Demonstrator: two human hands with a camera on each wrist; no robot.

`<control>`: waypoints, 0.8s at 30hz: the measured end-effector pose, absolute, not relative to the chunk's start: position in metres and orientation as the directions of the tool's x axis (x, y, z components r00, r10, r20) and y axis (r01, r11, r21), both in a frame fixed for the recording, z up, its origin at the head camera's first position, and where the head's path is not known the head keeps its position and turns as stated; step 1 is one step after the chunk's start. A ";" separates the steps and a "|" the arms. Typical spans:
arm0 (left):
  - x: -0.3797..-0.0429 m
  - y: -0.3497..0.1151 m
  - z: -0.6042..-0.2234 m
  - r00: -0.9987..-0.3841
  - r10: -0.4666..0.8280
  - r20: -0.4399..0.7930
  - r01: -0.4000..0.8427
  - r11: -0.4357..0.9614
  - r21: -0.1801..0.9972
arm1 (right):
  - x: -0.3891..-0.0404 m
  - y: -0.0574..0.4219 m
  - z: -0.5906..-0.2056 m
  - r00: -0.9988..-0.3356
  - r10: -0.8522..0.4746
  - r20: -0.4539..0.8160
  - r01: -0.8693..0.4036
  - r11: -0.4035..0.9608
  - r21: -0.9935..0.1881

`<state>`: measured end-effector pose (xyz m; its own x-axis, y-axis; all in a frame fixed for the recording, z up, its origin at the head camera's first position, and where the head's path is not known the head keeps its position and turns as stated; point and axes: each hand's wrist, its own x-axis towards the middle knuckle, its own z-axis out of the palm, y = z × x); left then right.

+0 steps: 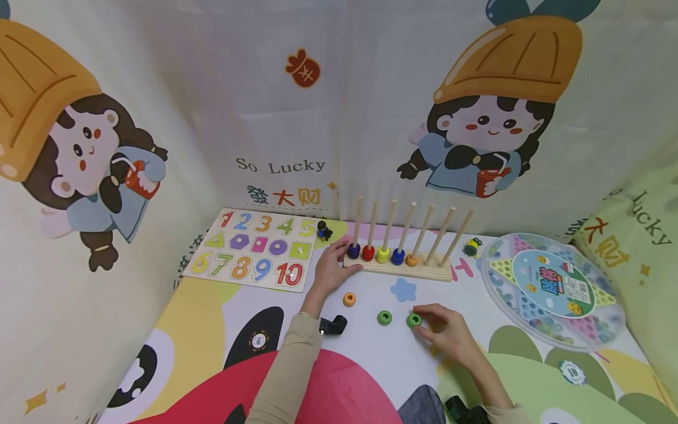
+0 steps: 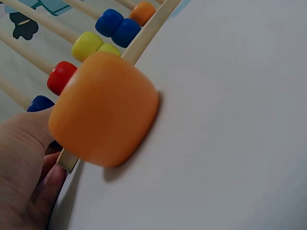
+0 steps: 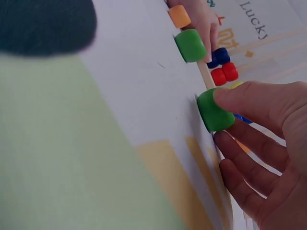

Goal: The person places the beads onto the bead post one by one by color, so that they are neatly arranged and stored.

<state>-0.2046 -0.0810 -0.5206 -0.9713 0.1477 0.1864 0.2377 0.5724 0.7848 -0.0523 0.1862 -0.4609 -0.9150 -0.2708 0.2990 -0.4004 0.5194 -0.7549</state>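
Observation:
A wooden peg rack (image 1: 429,270) stands at the back of the table, and my left hand (image 1: 329,270) grips its left end. Stacked blue, red, yellow and blue beads (image 1: 398,257) sit on the pegs from left to right, then an orange bead (image 1: 412,259); the two rightmost pegs are bare. Between thumb and fingers my right hand (image 1: 447,331) pinches a green bead (image 3: 214,112) at the tabletop. A second green bead (image 1: 384,318) lies just left of it. Farther left is a loose orange bead (image 1: 349,299), large in the left wrist view (image 2: 103,110).
A number and shape board (image 1: 249,250) lies at the left, with a small dark figure (image 1: 323,230) beside it. To the right are a yellow-green toy figure (image 1: 472,246) and a round board-game case (image 1: 498,300). Dark wrist gear (image 1: 333,325) shows beside the left forearm.

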 end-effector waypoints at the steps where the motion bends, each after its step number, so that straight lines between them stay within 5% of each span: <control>1: -0.204 -0.081 -0.520 -0.971 0.148 0.187 0.238 0.572 0.785 | -0.053 0.187 -0.464 -0.915 -0.270 0.300 -0.401 0.525 -0.750; 10: -0.203 -0.081 -0.519 -0.973 0.143 0.183 0.232 0.577 0.783 | -0.069 0.201 -0.485 -0.917 -0.192 0.350 -0.398 0.501 -0.769; 24: -0.202 -0.080 -0.518 -0.974 0.145 0.175 0.227 0.578 0.784 | -0.111 0.205 -0.417 -0.881 -0.036 0.472 -0.420 0.518 -0.745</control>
<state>-0.2022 -0.0800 -0.5178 -0.9738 0.1451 0.1750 0.2270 0.5783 0.7836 -0.1109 0.2055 -0.4173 -0.8810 -0.0363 0.4717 -0.4203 0.5178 -0.7451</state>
